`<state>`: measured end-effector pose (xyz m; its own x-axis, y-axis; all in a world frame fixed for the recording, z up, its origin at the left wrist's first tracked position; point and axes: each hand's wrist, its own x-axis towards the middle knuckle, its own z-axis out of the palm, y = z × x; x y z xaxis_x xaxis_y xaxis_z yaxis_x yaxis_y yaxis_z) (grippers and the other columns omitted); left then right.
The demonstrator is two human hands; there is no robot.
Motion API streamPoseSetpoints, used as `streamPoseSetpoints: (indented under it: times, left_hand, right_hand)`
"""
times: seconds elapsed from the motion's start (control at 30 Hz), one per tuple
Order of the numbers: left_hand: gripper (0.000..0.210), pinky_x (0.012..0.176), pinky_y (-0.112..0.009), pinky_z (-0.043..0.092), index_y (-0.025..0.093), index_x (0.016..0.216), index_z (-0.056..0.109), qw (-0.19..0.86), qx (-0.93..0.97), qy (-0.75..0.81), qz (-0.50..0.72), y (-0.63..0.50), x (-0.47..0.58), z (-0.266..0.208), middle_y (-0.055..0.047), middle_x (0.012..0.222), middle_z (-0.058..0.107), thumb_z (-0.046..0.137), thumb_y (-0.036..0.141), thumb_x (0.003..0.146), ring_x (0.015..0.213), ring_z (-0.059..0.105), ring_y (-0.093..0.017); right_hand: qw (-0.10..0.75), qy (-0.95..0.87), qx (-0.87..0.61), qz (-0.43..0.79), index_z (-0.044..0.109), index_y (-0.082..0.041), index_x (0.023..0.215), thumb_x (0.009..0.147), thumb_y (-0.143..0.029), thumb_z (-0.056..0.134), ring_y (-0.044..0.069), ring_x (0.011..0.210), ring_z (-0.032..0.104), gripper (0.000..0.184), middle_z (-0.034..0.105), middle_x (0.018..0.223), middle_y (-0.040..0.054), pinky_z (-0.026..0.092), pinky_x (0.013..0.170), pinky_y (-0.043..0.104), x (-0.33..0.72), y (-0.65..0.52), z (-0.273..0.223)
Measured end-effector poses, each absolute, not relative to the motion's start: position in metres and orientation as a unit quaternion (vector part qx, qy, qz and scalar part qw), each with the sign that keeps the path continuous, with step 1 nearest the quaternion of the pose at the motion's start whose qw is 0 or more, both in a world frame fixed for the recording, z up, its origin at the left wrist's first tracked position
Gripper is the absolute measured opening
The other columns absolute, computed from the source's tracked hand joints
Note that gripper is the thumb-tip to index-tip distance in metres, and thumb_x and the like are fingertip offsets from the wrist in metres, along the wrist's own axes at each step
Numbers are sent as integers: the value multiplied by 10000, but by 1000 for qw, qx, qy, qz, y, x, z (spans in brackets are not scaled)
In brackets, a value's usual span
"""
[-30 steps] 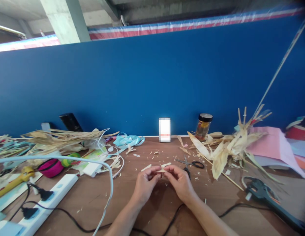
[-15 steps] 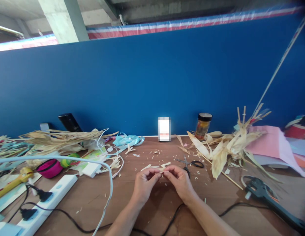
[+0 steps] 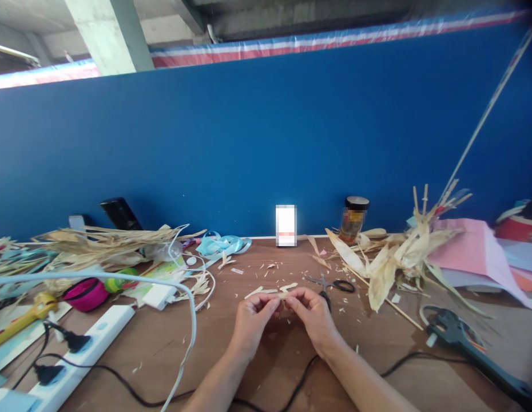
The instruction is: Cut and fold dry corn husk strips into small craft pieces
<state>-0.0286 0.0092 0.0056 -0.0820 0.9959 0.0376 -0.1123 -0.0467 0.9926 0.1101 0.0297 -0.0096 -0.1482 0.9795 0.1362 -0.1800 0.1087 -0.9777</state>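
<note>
My left hand (image 3: pixel 254 316) and my right hand (image 3: pixel 309 313) meet at their fingertips just above the brown table. Both are closed in a pinch on a small pale strip (image 3: pixel 283 296), which looks like corn husk; the fingers cover most of it. Just behind the fingertips lie cut husk pieces (image 3: pixel 287 287). Scissors with black handles (image 3: pixel 344 285) rest to the right, beyond my right hand, their blades pointing left.
Dried corn husks (image 3: pixel 390 257) stand at right, near a dark glue gun (image 3: pixel 452 332). A lidded jar (image 3: pixel 354 220) and a lit screen (image 3: pixel 286 225) are against the blue partition (image 3: pixel 249 143). At left are a power strip (image 3: pixel 88 352), cables, a pink pouch (image 3: pixel 86 294) and blue ribbon (image 3: pixel 223 245).
My fingertips have shifted very slightly around the small strip, with the left thumb a little higher. Everything else stays in place apart from a slight camera drift.
</note>
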Motion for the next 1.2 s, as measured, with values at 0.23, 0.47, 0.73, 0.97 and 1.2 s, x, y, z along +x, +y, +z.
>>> streamPoseSetpoints:
  times: [0.23, 0.47, 0.73, 0.97, 1.2]
  left_hand:
    - [142, 561, -212, 424, 114, 666, 631, 513, 429, 485, 564, 9, -28, 4, -28, 597, 631, 647, 253, 641, 554, 541, -105]
    - [161, 596, -224, 449, 115, 671, 616, 551, 394, 464, 571, 9, -29, 3, -44, 655, 652, 657, 265, 632, 614, 575, -122]
    - [177, 625, -241, 461, 116, 680, 613, 564, 370, 478, 563, 10, -29, 2, -49, 670, 655, 665, 277, 627, 661, 586, -137]
    - [167, 588, -212, 434, 114, 661, 626, 535, 399, 490, 562, 9, -30, 3, -29, 633, 640, 661, 274, 628, 594, 550, -106]
    - [154, 582, -217, 439, 121, 616, 612, 527, 396, 486, 573, 10, -28, 4, -15, 606, 635, 669, 263, 606, 577, 554, -110]
  right_hand:
    - [536, -515, -388, 545, 536, -159, 707, 699, -374, 599, 104, 562, 472, 224, 531, 616, -22, 378, 539, 209, 109, 28, -9]
    - [538, -498, -391, 557, 509, -172, 696, 691, -356, 610, 103, 553, 485, 211, 545, 605, -25, 373, 527, 202, 109, 28, -7]
    - [548, -510, -400, 529, 506, -166, 688, 705, -325, 602, 101, 558, 473, 186, 536, 601, -27, 362, 535, 201, 109, 29, -9]
    - [552, -511, -402, 521, 493, -174, 679, 706, -333, 598, 107, 561, 475, 192, 535, 604, -27, 364, 541, 205, 109, 30, -9]
    - [545, -533, -416, 496, 479, -176, 693, 708, -341, 595, 96, 530, 451, 203, 508, 596, -37, 344, 508, 197, 109, 29, -10]
